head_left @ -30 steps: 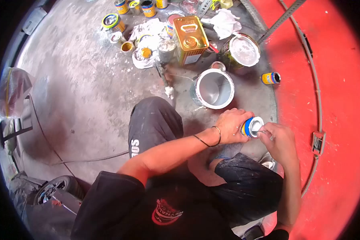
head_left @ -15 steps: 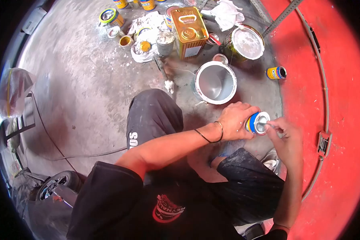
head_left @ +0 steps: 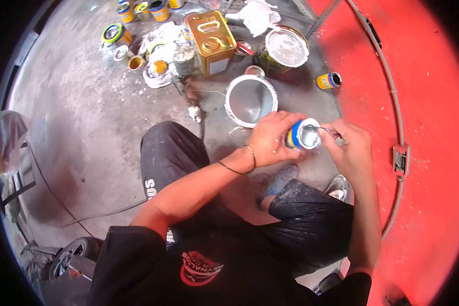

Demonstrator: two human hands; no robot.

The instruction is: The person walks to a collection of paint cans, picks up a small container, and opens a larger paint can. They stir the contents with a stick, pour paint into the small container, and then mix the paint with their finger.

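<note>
My left hand (head_left: 271, 137) is closed around a small blue and yellow can (head_left: 296, 134), its open mouth tilted toward my right hand. Pale silvery-grey stuff shows inside the can. My right hand (head_left: 351, 150) pinches a thin dark stick (head_left: 316, 128), whose far end reaches into the can's mouth; its exact kind is hard to make out. Just beyond my left hand stands a large open bucket (head_left: 230, 104) with a white-smeared rim and a grey inside.
A gold square tin (head_left: 212, 43), a big paint-smeared drum (head_left: 286, 47) and stained rags (head_left: 160, 38) stand or lie farther off. An open yellow can (head_left: 328, 80) lies near the red floor (head_left: 364, 92). A cable (head_left: 399, 117) runs along the right.
The view has shifted, so the floor things appear farther left. Both hands have come up with the can, closer to the bucket's level. More of the stick shows across the can's mouth.
</note>
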